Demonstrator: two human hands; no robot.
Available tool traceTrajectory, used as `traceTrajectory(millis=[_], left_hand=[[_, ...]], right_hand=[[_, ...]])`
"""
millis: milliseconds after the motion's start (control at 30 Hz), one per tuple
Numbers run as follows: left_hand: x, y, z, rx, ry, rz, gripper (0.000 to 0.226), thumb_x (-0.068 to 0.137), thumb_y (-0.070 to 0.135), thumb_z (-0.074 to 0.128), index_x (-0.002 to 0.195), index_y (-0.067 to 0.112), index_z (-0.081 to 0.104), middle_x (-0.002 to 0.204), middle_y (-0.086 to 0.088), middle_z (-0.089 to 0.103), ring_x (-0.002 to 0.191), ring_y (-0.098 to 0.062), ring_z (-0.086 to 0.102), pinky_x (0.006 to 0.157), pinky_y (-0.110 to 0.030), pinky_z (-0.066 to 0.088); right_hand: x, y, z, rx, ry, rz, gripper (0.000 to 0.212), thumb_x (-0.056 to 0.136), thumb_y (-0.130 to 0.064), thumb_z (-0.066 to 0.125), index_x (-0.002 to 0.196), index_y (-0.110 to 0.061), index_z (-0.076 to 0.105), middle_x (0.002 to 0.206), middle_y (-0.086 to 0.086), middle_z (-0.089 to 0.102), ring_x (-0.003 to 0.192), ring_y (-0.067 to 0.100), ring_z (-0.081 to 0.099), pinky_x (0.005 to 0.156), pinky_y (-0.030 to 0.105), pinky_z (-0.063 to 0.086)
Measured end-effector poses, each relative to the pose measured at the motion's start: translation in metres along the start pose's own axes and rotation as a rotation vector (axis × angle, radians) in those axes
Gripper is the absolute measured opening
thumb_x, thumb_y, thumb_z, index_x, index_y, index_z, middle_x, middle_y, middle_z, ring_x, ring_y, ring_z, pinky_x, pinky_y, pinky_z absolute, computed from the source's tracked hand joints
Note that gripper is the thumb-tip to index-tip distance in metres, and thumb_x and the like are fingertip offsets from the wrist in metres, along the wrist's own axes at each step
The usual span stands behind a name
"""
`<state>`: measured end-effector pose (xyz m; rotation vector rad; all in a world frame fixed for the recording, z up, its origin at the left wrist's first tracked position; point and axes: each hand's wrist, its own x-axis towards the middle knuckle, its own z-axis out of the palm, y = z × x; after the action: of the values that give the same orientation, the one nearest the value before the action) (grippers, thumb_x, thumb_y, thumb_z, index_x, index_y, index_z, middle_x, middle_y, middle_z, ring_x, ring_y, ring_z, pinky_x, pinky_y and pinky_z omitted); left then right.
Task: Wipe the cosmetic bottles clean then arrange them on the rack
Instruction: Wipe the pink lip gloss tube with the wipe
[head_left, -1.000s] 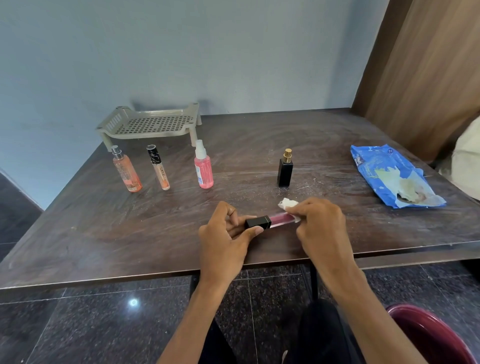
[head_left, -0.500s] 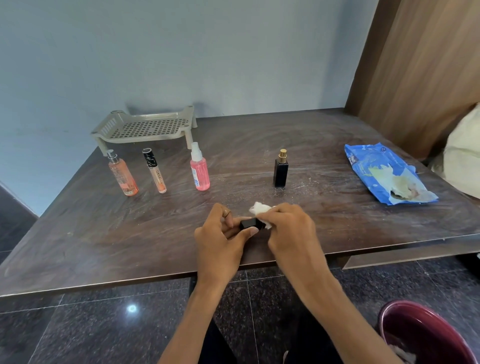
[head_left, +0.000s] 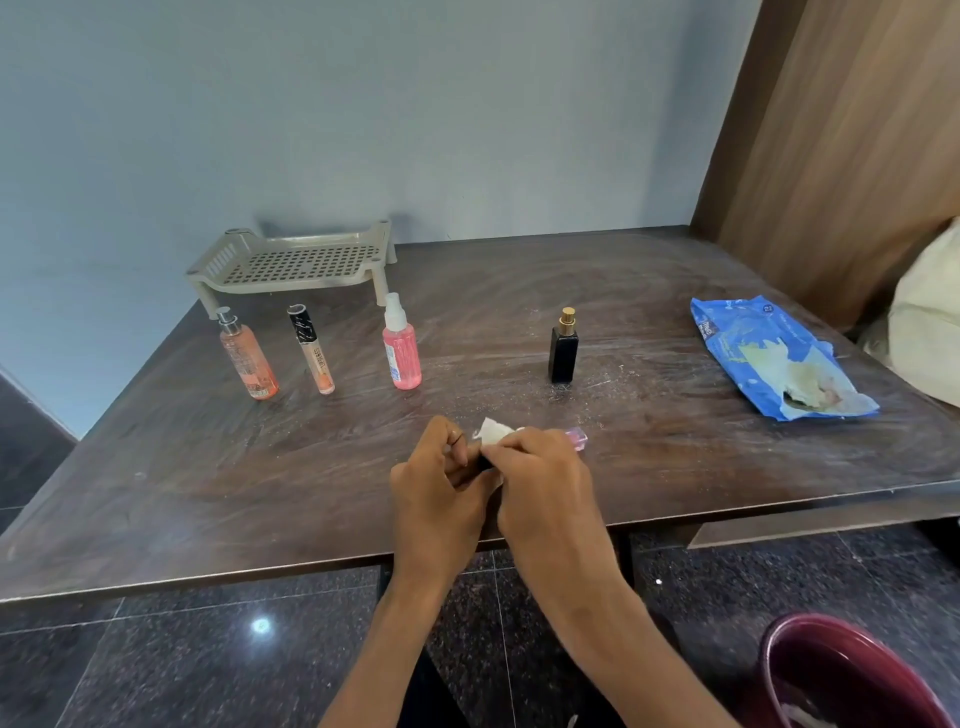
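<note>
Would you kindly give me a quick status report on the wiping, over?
Left hand grips cap end of pink tube. Right hand presses wipe on it. Four bottles stand before rack. Nothing blocking.

The dark brown surface, scuffed and dusted with pale specks, stands against a pale blue wall, with a wood panel at its right. A crumpled blue pack lies open near the surface's right edge, a pale sheet showing, close to a cream bundle just off it. Below, a maroon bin sits on the glossy black tiled floor.
</note>
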<state>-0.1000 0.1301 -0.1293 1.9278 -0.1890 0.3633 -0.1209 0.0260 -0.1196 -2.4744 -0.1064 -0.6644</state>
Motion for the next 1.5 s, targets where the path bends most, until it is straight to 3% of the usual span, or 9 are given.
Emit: traceTrajectory(millis=[100, 233, 567, 767, 967, 1100, 1200, 1367, 1500], left_hand=[[0.001, -0.002, 0.0, -0.003, -0.002, -0.02, 0.047, 0.077, 0.006, 0.084, 0.071, 0.022, 0.04, 0.065, 0.0, 0.067, 0.064, -0.003, 0.068, 0.056, -0.011, 0.047], [0.0, -0.002, 0.002, -0.017, -0.031, -0.052, 0.045, 0.074, 0.013, 0.087, 0.076, 0.018, 0.042, 0.08, 0.011, 0.076, 0.081, 0.007, 0.071, 0.065, -0.011, 0.053], [0.001, 0.001, 0.005, -0.007, -0.018, -0.008, 0.037, 0.083, 0.011, 0.08, 0.08, 0.018, 0.044, 0.088, 0.024, 0.068, 0.085, 0.018, 0.066, 0.069, -0.005, 0.049], [0.001, 0.007, 0.004, -0.144, 0.03, -0.072, 0.029, 0.081, 0.03, 0.079, 0.091, 0.023, 0.052, 0.085, 0.01, 0.077, 0.081, 0.004, 0.073, 0.07, -0.013, 0.056], [0.005, 0.013, 0.004, -0.343, 0.059, -0.167, 0.048, 0.076, 0.019, 0.086, 0.109, 0.023, 0.051, 0.091, 0.005, 0.079, 0.086, -0.007, 0.076, 0.081, -0.022, 0.06], [0.005, 0.017, 0.004, -0.377, 0.061, -0.078, 0.053, 0.074, 0.009, 0.086, 0.11, 0.022, 0.049, 0.09, 0.002, 0.08, 0.087, -0.011, 0.077, 0.083, -0.025, 0.06], [0.008, 0.019, 0.003, -0.326, 0.04, 0.031, 0.048, 0.073, 0.016, 0.085, 0.106, 0.026, 0.052, 0.091, 0.004, 0.08, 0.089, -0.01, 0.076, 0.083, -0.027, 0.06], [0.021, 0.031, -0.005, -0.188, -0.045, 0.219, 0.049, 0.078, 0.022, 0.083, 0.115, 0.035, 0.054, 0.1, 0.003, 0.079, 0.095, -0.003, 0.074, 0.085, -0.012, 0.053], [0.034, 0.037, -0.008, -0.033, -0.176, 0.327, 0.06, 0.08, 0.024, 0.08, 0.129, 0.041, 0.05, 0.103, 0.015, 0.075, 0.1, 0.004, 0.071, 0.092, -0.024, 0.058]], right_hand=[[0.004, 0.009, 0.0, 0.01, 0.011, -0.022, 0.036, 0.062, 0.017, 0.073, 0.085, -0.011, 0.077, 0.082, 0.004, 0.069, 0.077, 0.026, 0.064, 0.06, 0.031, 0.053], [0.011, 0.038, -0.02, -0.08, 0.042, 0.069, 0.038, 0.069, 0.018, 0.07, 0.095, -0.009, 0.077, 0.087, 0.004, 0.071, 0.082, 0.025, 0.063, 0.066, 0.03, 0.054], [0.014, 0.052, -0.026, -0.138, 0.088, 0.005, 0.033, 0.074, 0.015, 0.071, 0.097, -0.007, 0.077, 0.084, 0.005, 0.072, 0.08, 0.026, 0.062, 0.061, 0.032, 0.053], [0.005, 0.049, -0.019, -0.168, 0.142, -0.009, 0.031, 0.072, 0.013, 0.074, 0.095, -0.007, 0.077, 0.087, 0.004, 0.071, 0.081, 0.025, 0.062, 0.061, 0.024, 0.047], [-0.003, 0.043, -0.03, 0.018, 0.184, 0.033, 0.025, 0.085, 0.003, 0.067, 0.104, -0.011, 0.075, 0.092, -0.001, 0.07, 0.083, 0.018, 0.063, 0.071, 0.021, 0.047], [0.0, 0.033, -0.033, 0.177, 0.168, 0.111, 0.021, 0.092, -0.006, 0.062, 0.106, -0.016, 0.075, 0.097, -0.008, 0.07, 0.089, 0.004, 0.064, 0.079, 0.023, 0.053], [0.002, 0.018, -0.034, 0.291, 0.187, 0.125, 0.02, 0.093, -0.009, 0.063, 0.105, -0.019, 0.075, 0.098, -0.011, 0.07, 0.091, -0.002, 0.064, 0.078, 0.015, 0.051], [0.007, 0.003, -0.04, 0.515, 0.216, 0.19, 0.018, 0.092, -0.014, 0.064, 0.103, -0.024, 0.074, 0.097, -0.018, 0.07, 0.094, -0.007, 0.063, 0.079, 0.007, 0.047], [0.006, 0.013, -0.041, 0.585, 0.244, 0.286, 0.017, 0.091, -0.015, 0.067, 0.102, -0.025, 0.075, 0.094, -0.02, 0.072, 0.09, -0.008, 0.065, 0.077, 0.006, 0.047]])
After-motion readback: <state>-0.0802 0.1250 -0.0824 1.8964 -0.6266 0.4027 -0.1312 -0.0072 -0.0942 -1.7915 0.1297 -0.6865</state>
